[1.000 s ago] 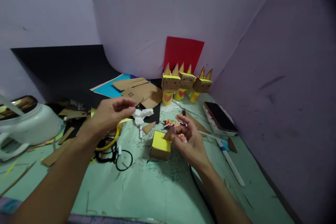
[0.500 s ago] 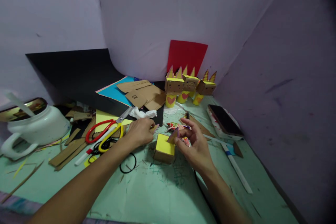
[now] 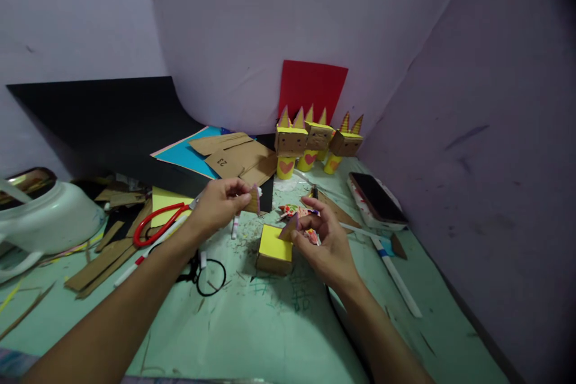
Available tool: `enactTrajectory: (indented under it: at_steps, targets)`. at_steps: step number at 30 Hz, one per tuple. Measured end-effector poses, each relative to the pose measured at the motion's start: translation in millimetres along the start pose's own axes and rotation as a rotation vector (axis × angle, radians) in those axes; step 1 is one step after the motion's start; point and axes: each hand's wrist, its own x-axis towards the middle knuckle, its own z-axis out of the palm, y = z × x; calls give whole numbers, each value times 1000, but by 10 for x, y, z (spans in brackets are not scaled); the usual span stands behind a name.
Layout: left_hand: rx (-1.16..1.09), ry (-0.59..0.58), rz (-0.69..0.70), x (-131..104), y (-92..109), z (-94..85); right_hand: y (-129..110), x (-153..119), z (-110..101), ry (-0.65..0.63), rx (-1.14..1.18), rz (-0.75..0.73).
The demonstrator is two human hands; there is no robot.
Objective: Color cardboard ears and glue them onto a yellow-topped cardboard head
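Pinched 1st cardboard triangle point(image 3: 254, 200) w/ L hand point(image 3: 219, 204), tip up, far & left of yellow-topped box point(image 3: 275, 243); pinched 2nd triangle point(image 3: 288, 228) at box's right w/ nearer R hand point(image 3: 327, 249).

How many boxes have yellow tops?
4: the front box on the table by the right hand; the back-left box, back-middle box and back-right box on yellow tubes. Others may be hidden.

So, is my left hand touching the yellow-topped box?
Apart: the head view shows green tabletop between your left hand and the yellow-topped box.
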Motion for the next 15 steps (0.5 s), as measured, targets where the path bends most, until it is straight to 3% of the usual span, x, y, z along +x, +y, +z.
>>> enactTrajectory:
  at_steps: [3, 8, 15]
  targets:
    - [-290, -30, -8, -160, 119, -38, -2, -10, 0, 1, -11, -2]
    - [-174, -80, 129, -300, 145, 42, -10, 3, -1, 0, -4, -4]
    - [-172, -97, 140, -300, 119, 111, -5, 8, -1, 6, 18, -18]
